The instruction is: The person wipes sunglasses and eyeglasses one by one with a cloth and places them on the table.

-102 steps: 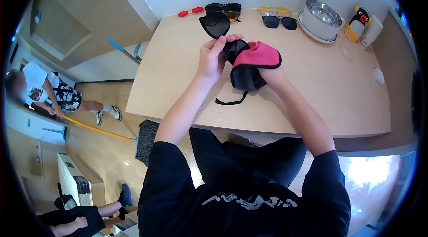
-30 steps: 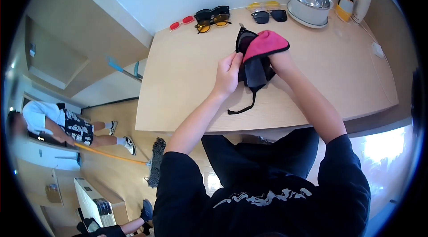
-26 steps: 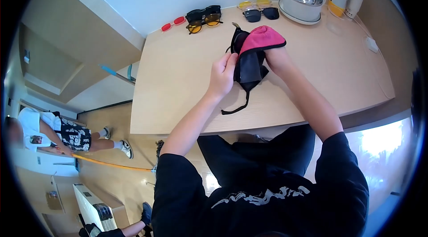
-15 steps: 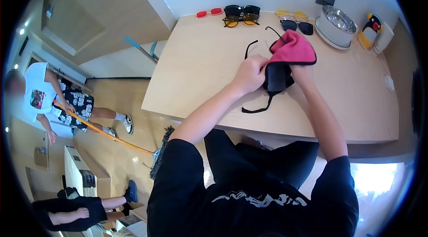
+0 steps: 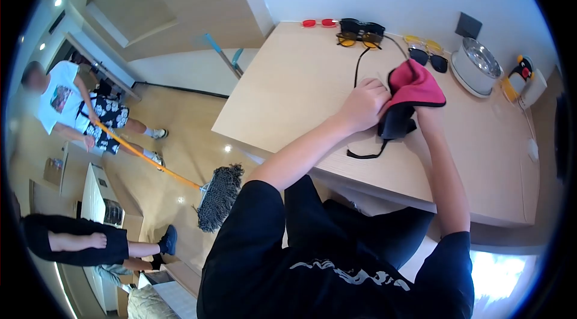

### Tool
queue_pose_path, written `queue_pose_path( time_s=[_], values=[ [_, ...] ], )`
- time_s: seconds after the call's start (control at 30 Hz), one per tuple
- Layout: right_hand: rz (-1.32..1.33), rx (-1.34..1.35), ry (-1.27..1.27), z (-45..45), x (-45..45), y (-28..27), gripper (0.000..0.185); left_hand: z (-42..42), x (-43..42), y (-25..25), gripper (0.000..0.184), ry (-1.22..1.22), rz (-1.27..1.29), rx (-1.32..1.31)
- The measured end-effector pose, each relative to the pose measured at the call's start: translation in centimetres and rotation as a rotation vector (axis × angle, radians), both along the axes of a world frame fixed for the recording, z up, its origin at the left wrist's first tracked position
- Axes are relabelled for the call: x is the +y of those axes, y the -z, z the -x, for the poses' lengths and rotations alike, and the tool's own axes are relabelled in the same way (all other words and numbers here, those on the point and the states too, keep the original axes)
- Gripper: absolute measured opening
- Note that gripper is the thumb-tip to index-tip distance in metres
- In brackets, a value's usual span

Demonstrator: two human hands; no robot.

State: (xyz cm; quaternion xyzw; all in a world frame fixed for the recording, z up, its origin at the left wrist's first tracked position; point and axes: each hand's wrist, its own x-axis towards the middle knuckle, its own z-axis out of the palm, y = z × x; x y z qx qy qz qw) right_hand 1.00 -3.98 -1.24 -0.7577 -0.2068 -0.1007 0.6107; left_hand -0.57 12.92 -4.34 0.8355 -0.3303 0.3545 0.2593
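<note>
A pair of glasses with thin dark temples is pinched in my left hand. Its lenses are hidden by my fingers and a pink cloth with black edging. My right hand is closed on that cloth from below, its fingers mostly covered, and holds it against the glasses. Below the cloth, between my hands, hangs or rests a black pouch-like item with a dark strap; I cannot tell whether it is joined to the cloth.
Along the wall side of the table lie red glasses, dark sunglasses, yellow-lensed ones and more sunglasses. A metal-lined bowl and penguin figure stand right. A person holds a mop at left.
My view has shifted, so the table sits further right. Both hands stay at the glasses and cloth, with the temples now reaching further up. The mop head shows more fully on the floor.
</note>
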Motion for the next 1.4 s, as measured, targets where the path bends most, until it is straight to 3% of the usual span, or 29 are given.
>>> queue_pose_path(
  time_s=[0.07,0.13,0.17,0.2,0.27,0.33,0.37,0.4,0.63,0.67,0.77,0.9,0.97,1.0,1.13,1.27,1.33,1.4],
  values=[
    [-0.303,0.038,-0.045,0.1,0.8,-0.7,0.034,0.1,0.7,-1.0,0.02,-0.049,-0.076,-0.045],
    [-0.346,0.079,-0.021,0.7,1.3,-1.8,0.027,0.7,0.2,-2.0,0.044,-0.287,0.099,-0.197],
    [-0.359,0.062,-0.159,0.0,1.0,-1.4,0.022,0.6,0.6,-2.3,0.071,-0.373,0.161,-0.191],
    [-0.368,0.045,-0.283,-0.1,0.4,-1.6,0.018,0.3,0.9,-2.2,0.071,-0.349,0.169,-0.18],
    [-0.345,-0.023,-0.219,-0.3,0.6,-1.3,0.009,-0.8,1.2,-1.4,0.084,-0.437,0.399,0.02],
    [-0.293,-0.137,-0.201,-0.9,0.5,-0.4,0.012,-1.6,1.7,-1.0,0.09,-0.351,0.325,-0.029],
    [-0.305,-0.145,-0.188,-0.8,0.3,-0.1,0.015,-1.6,1.7,-0.5,0.09,-0.314,0.332,-0.011],
    [-0.286,-0.016,-0.015,-0.6,0.2,0.4,0.019,-1.7,2.0,-0.4,0.084,-0.29,0.328,-0.02],
    [-0.083,-0.175,-0.047,0.2,-0.7,-1.7,0.021,-1.2,1.6,-0.7,0.044,-0.233,0.352,-0.027],
    [-0.025,-0.273,-0.065,0.6,-0.7,-2.3,0.02,-1.2,1.6,-1.0,0.044,-0.229,0.348,-0.026],
    [-0.051,-0.209,-0.049,0.2,-0.7,-1.6,0.019,-0.9,1.7,-1.2,0.037,-0.28,0.251,-0.134],
    [-0.005,-0.272,-0.03,-0.4,-1.0,-1.2,0.018,-0.8,1.8,-1.3,0.036,-0.239,0.311,-0.017],
    [0.068,0.022,-0.181,-1.0,-1.4,-0.4,0.04,-0.9,1.8,-1.2,0.035,-0.228,0.306,-0.008],
    [0.069,0.021,-0.182,-1.1,-1.1,0.1,0.04,-0.9,1.8,-1.1,0.036,-0.209,0.29,-0.005],
    [0.19,-0.278,-0.175,-0.6,-0.5,0.7,0.04,-0.8,1.4,-0.7,0.041,-0.234,0.331,-0.029],
    [0.047,-0.087,-0.242,-1.2,-0.6,1.5,0.036,-0.3,1.1,-2.0,0.041,-0.201,0.494,-0.005],
    [-0.025,0.012,-0.269,-1.3,-0.8,1.5,0.034,-0.9,2.1,-1.5,0.04,-0.25,0.108,0.0],
    [-0.475,0.318,-0.287,-0.8,-0.8,0.0,0.031,-0.9,2.3,-1.5,0.04,-0.256,0.15,0.003]
  ],
)
